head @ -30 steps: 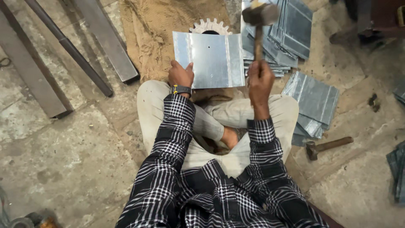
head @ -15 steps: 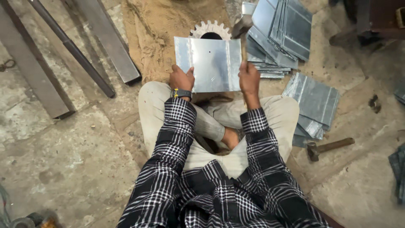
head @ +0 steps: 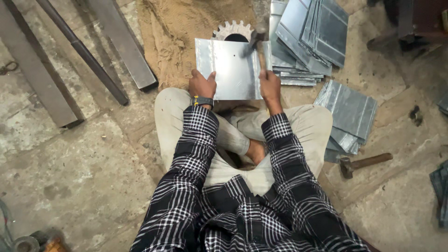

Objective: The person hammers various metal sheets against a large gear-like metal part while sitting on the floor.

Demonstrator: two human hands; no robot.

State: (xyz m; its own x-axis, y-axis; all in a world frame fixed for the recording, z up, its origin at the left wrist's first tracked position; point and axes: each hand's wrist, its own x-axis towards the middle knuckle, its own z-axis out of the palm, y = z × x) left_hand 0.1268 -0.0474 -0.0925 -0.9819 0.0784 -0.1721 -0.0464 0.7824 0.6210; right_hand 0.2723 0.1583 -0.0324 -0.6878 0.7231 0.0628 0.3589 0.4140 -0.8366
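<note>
**Hammer on the sheet, floor of the workshop**

The person sits cross-legged on the concrete floor (head: 70, 186), sleeves of a black-and-white checked shirt reaching forward. In front of the knees lies a shiny sheet-metal panel (head: 231, 70), flat and roughly rectangular, resting over a toothed gear wheel (head: 232, 31) whose teeth show above the panel's far edge. The gear sits on a piece of brown sacking (head: 177, 32) spread on the floor.

The left hand (head: 202, 84) grips the near left edge of the panel, fingers closed on the metal, a wristwatch just behind it. The right hand (head: 269, 86) is wrapped tight around the wooden handle of a hammer (head: 258, 39) — the head is down at the panel's upper right part, blurred, so I cannot tell whether it touches the sheet.

To the right of the panel, a stack of similar metal sheets (head: 308, 32) leans in overlapping layers, and a second smaller pile of sheets (head: 347, 112) lies beside the person's right knee. Just beyond that pile, a second hammer (head: 364, 163) rests on the floor — well apart from either hand. On the left, long steel bars (head: 84, 51) lie side by side at a slant, near the sacking's edge.
</note>
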